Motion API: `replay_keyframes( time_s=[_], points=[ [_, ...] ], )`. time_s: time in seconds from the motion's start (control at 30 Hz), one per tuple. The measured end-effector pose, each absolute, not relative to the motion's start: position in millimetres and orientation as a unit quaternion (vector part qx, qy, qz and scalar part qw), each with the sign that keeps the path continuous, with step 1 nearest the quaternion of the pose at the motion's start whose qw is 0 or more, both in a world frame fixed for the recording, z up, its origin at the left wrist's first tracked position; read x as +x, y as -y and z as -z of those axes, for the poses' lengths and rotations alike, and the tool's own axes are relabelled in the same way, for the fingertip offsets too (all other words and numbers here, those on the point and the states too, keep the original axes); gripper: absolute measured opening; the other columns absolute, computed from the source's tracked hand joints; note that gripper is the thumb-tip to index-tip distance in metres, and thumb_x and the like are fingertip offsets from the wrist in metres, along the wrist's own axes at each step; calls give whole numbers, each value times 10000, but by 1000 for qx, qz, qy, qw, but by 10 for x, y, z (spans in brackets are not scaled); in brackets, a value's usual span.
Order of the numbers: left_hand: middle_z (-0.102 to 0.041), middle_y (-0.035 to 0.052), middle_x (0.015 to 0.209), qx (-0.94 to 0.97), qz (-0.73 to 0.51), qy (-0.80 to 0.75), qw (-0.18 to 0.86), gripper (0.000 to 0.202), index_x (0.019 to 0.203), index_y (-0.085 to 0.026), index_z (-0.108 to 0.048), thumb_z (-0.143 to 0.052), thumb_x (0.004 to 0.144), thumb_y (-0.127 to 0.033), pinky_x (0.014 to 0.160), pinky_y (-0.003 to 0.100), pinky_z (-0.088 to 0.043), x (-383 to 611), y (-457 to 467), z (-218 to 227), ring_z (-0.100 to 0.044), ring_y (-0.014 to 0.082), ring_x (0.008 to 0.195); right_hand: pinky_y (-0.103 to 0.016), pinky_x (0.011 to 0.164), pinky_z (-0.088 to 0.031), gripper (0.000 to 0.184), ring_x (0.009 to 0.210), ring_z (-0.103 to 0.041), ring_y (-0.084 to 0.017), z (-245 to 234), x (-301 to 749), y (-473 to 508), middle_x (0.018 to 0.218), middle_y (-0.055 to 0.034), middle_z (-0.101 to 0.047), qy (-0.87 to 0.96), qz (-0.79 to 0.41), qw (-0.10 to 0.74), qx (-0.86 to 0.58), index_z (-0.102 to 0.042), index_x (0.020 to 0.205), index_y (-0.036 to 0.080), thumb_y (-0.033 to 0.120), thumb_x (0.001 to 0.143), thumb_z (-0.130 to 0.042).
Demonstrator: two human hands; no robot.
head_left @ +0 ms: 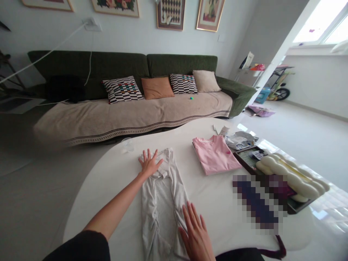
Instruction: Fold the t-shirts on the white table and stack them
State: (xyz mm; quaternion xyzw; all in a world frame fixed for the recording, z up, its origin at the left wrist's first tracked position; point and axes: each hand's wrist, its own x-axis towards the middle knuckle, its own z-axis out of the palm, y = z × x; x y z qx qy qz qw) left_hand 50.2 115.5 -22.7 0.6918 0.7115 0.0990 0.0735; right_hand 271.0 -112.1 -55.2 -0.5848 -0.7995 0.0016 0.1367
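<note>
A light grey garment (160, 203) lies stretched lengthwise on the white table (114, 181), its sides folded inward. My left hand (149, 163) rests flat on the garment's far end, fingers spread. My right hand (195, 232) lies open and flat on the near right edge of the same garment. Neither hand holds anything. To the right, a folded pink shirt (214, 154) sits apart on the table.
A dark tray (246, 165) with a cream wavy cushion-like object (290, 174) stands at the table's right. Papers and a small tube (239, 139) lie behind the pink shirt. A clear cup (127, 145) sits near the far edge. Beyond is a green sofa (130, 94) with pillows.
</note>
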Motion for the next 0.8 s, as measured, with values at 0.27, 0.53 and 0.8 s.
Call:
replay_keyframes(
  time_s=[0.27, 0.53, 0.8],
  points=[
    [-105, 89, 1465, 687, -59, -719, 89, 731, 1363, -305, -238, -349, 743, -676, 997, 577, -103, 384, -1027, 445, 1, 368, 1313, -483, 1022, -232, 572, 1306, -162, -239, 667, 2404, 560, 1420, -55, -176, 807, -83, 133, -570, -71, 1386, 209, 405, 890, -278],
    [-75, 123, 1461, 820, -115, -549, 111, 751, 1402, -184, -61, -358, 819, -553, 1031, 484, -184, 462, 168, -175, -73, 292, 1327, -440, 1016, -273, 649, 1304, -175, -229, 188, 2794, 966, 1434, -41, -136, 837, -151, 110, -515, -41, 1390, 243, 391, 853, -373],
    [-241, 9, 1425, 871, -54, -488, 21, 791, 1387, -313, -87, -455, 733, -61, 1005, 436, -275, 471, 2212, 940, -235, 255, 1294, -402, 1008, -298, 740, 1277, -269, -203, 536, 3194, 1707, 1414, -40, -210, 892, -73, 55, -442, -80, 1386, 269, 20, 747, -358]
  ],
)
